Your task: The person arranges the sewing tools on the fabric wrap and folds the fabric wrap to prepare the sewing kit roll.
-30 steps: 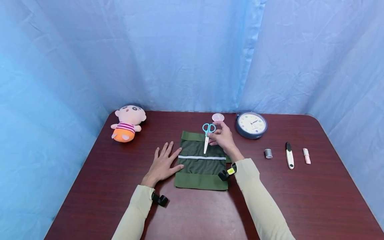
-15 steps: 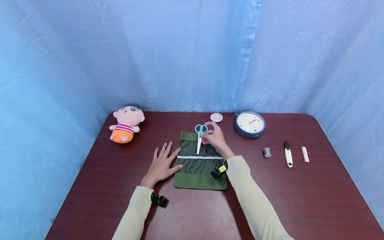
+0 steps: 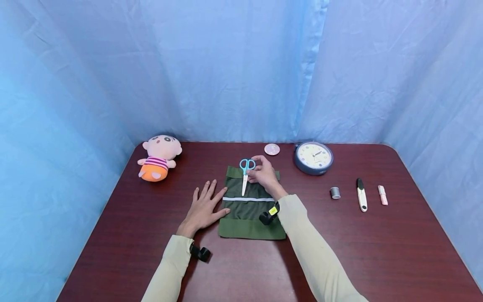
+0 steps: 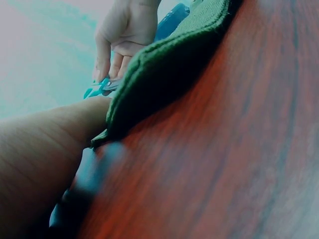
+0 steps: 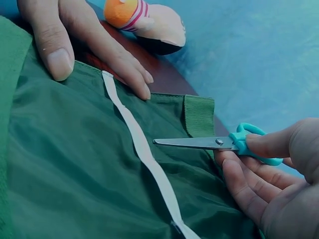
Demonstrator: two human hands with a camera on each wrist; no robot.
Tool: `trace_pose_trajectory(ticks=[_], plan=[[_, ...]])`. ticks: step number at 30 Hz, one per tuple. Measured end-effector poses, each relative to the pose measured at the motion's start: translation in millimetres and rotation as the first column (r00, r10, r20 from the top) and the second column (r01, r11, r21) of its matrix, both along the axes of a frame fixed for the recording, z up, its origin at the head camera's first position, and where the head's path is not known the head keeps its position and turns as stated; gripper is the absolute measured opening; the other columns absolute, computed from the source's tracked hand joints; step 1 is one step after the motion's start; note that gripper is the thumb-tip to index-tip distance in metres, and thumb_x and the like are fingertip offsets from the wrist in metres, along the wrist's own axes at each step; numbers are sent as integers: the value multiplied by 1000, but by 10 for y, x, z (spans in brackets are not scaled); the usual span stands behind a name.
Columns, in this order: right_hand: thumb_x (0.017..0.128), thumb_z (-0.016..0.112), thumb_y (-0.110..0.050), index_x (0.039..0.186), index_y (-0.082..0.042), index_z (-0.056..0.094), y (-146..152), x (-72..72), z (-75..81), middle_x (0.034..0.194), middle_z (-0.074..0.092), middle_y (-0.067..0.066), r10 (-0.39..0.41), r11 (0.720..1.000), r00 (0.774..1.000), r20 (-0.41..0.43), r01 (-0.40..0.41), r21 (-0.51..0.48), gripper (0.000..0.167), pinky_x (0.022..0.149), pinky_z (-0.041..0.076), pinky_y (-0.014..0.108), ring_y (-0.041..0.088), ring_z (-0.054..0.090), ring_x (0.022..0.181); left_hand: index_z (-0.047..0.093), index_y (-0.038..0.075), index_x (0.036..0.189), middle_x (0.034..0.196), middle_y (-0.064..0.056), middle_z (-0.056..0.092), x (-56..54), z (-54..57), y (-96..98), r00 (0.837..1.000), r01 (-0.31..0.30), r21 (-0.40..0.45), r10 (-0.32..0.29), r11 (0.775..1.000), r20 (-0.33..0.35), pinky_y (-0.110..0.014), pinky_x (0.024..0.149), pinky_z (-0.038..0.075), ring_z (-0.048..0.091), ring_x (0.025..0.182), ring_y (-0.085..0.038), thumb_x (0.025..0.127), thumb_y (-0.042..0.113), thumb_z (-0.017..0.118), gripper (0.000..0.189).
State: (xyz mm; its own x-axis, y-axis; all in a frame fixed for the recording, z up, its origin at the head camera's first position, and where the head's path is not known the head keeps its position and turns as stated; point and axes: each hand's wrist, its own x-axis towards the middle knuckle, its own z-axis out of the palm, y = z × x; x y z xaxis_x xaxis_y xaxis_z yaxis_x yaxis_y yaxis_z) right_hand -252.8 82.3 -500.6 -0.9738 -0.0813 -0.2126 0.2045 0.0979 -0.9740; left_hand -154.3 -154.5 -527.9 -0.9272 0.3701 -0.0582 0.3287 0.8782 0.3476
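Note:
My right hand [image 3: 265, 174] pinches a pair of scissors [image 3: 245, 178] with light blue handles between thumb and fingers. The scissors' blades are together and point toward me, above a green cloth pouch [image 3: 250, 229] spread on the table. In the right wrist view the blade tip hovers close to the white elastic band [image 5: 144, 148] that crosses the pouch. My left hand [image 3: 202, 212] lies flat with fingers spread, its thumb and index fingertips on the pouch's left edge. The left wrist view shows the pouch's raised green edge [image 4: 144, 62] hiding part of the right hand.
On the dark red table [image 3: 241, 272], a plush doll [image 3: 155, 159] lies at the back left. A pink round disc [image 3: 272, 149] and a blue clock [image 3: 313, 158] stand at the back. To the right are a thread spool [image 3: 335, 193], a white-and-black cutter-like tool [image 3: 362, 195] and a small pink-and-white stick [image 3: 383, 195].
My right hand has carried the scissors leftward over the pouch, quickly at first and then more slowly. The left hand has stayed in place.

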Motion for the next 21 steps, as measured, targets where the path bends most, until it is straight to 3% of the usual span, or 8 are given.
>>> trace_pose_trajectory(ticks=[21], plan=[[93, 64, 3, 126, 0, 52, 19, 0, -36, 75, 65, 1, 104, 994, 995, 11, -104, 16, 35, 61, 58, 23, 10, 68, 63, 29, 27, 159, 170, -14, 10, -1, 5, 3, 1000, -5, -2, 5, 1000, 7, -68, 123, 5, 5, 159, -36, 96, 60, 53, 75]])
